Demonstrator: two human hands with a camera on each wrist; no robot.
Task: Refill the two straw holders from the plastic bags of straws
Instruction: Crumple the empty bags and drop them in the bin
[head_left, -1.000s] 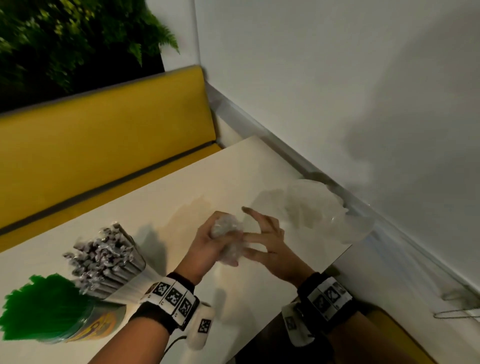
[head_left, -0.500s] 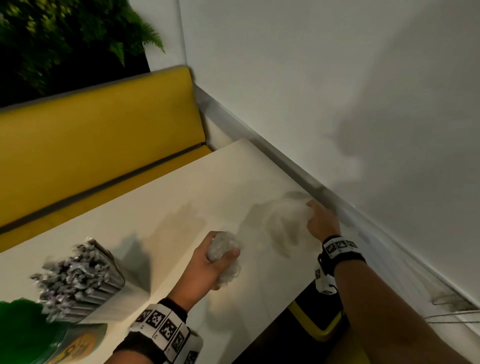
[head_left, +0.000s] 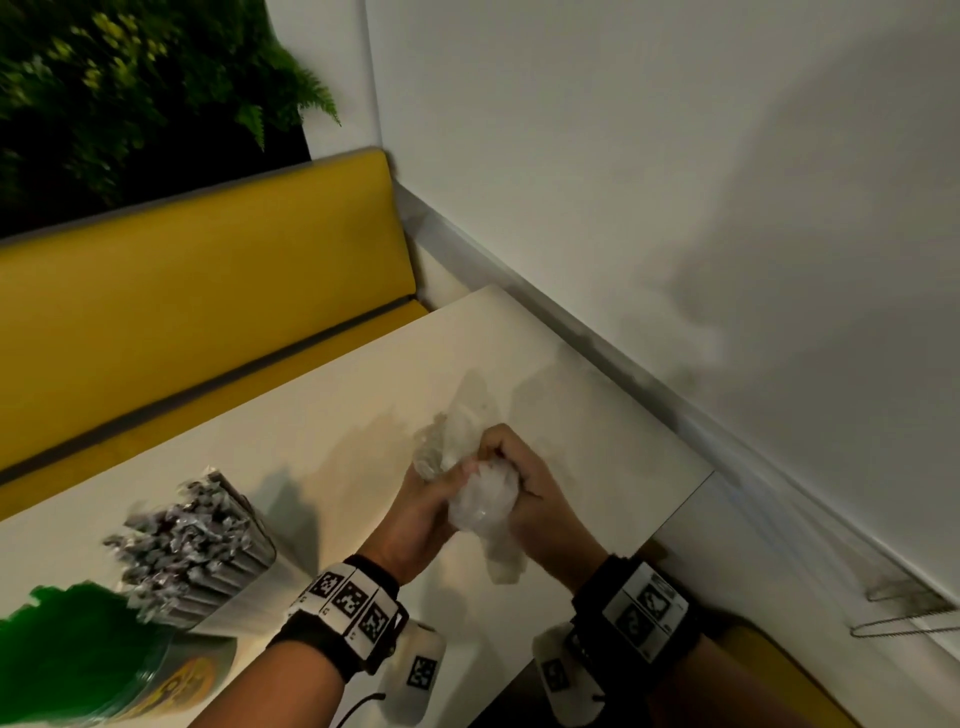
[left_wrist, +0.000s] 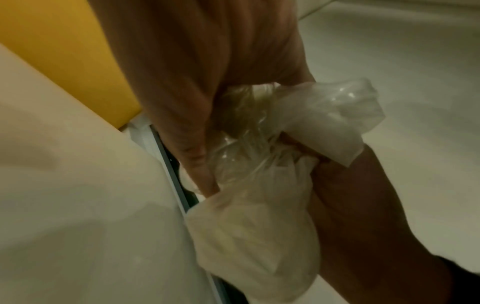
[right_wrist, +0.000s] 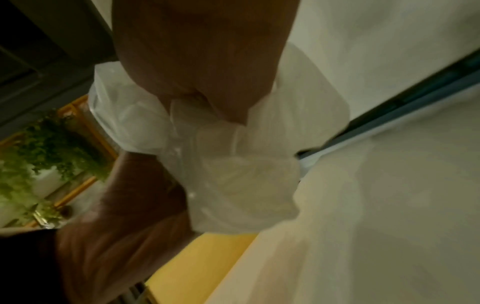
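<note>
Both hands meet over the middle of the cream table (head_left: 322, 415), squeezing crumpled clear plastic bags. My left hand (head_left: 423, 512) grips one wad (head_left: 441, 441) that sticks out above its fingers. My right hand (head_left: 524, 483) grips a whiter wad (head_left: 483, 506), with a tail hanging below it. In the left wrist view the plastic (left_wrist: 254, 236) bulges between the two hands; in the right wrist view it (right_wrist: 233, 164) fills the centre. At the lower left stand two holders: one full of grey wrapped straws (head_left: 192, 540), one full of green straws (head_left: 67, 644).
A yellow bench (head_left: 182, 312) runs behind the table, with green plants (head_left: 104, 78) above it. A white wall (head_left: 675, 208) borders the table on the right. A wire object (head_left: 904, 613) lies on the ledge at the right edge.
My right hand reached to the wall side, took the second loose bag and came back to the left hand. Both hands now crush the bags together.
</note>
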